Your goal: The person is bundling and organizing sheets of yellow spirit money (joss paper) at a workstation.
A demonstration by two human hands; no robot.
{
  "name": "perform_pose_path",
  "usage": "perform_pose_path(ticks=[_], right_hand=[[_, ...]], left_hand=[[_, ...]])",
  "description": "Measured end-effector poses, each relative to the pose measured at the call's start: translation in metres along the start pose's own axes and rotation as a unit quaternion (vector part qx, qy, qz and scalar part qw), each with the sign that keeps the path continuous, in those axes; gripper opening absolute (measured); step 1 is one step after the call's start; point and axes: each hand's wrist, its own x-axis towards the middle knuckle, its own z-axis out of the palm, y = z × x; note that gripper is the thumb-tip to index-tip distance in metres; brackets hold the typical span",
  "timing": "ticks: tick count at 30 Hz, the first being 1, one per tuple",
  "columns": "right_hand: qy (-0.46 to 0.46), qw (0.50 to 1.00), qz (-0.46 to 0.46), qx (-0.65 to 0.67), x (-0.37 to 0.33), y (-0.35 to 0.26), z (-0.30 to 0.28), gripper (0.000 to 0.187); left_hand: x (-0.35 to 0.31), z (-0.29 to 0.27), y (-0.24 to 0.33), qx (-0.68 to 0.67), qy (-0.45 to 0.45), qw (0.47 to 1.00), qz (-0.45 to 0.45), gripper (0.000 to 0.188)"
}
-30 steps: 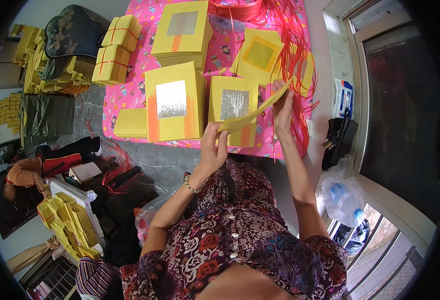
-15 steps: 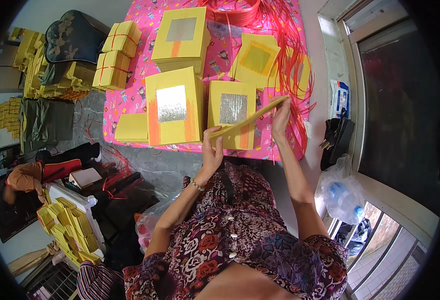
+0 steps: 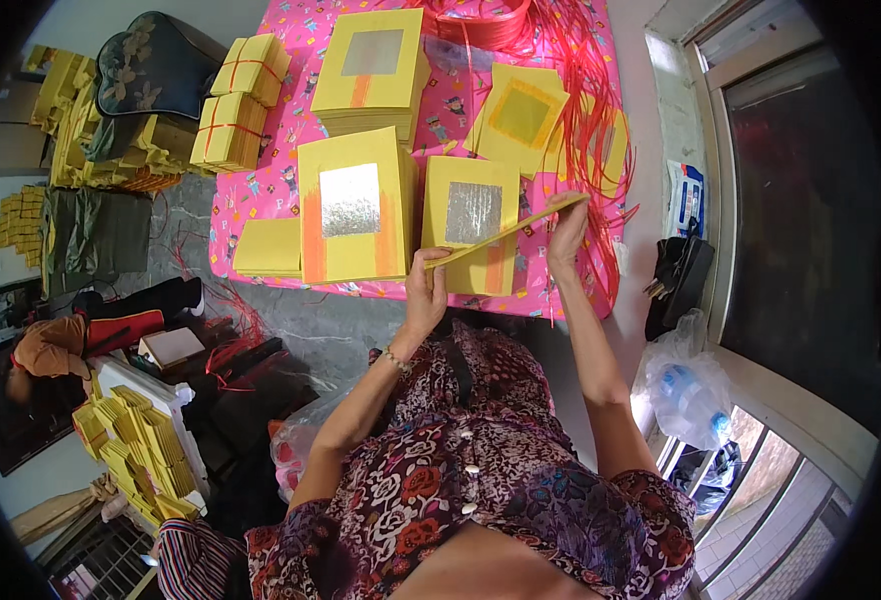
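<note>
Both of my hands hold a thin stack of yellow paper sheets point(image 3: 509, 233), seen nearly edge-on and slanting up to the right. My left hand point(image 3: 425, 297) pinches its lower left end, the thumb on the near side. At the upper right end, the fingers of my right hand point(image 3: 569, 235) are closed round the edge. Beneath the held sheets lies a yellow paper pile point(image 3: 441, 215) with a silver foil square on top. Left of it rises a taller yellow stack point(image 3: 321, 255) with silver foil and orange streaks. Farther back stands another foil-topped stack point(image 3: 331, 85).
A pink patterned cloth covers the table point(image 3: 286, 75). Red plastic strips point(image 3: 586, 110) hang down its right side near loose yellow sheets point(image 3: 521, 112). Red-tied bundles point(image 3: 231, 130) sit at the left edge. Another person's striped sleeve point(image 3: 196, 560) shows at lower left, beside more yellow paper point(image 3: 141, 445).
The held sheets have turned slightly, now showing thinner and more edge-on. My right hand has shifted a little to the right. The whole view has moved slightly.
</note>
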Motion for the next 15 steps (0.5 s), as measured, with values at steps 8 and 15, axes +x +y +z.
perform_pose_path(ticks=[8,15], right_hand=[[0.007,0.998,-0.044,-0.045,0.004,0.003,0.003,0.048],[-0.183,0.937,0.202,0.22,-0.007,0.001,0.009,0.031]], left_hand=[[0.0,-0.005,0.002,0.035,-0.038,0.998,-0.02,0.012],[0.016,0.007,0.047,-0.295,-0.138,0.931,-0.168,0.025]])
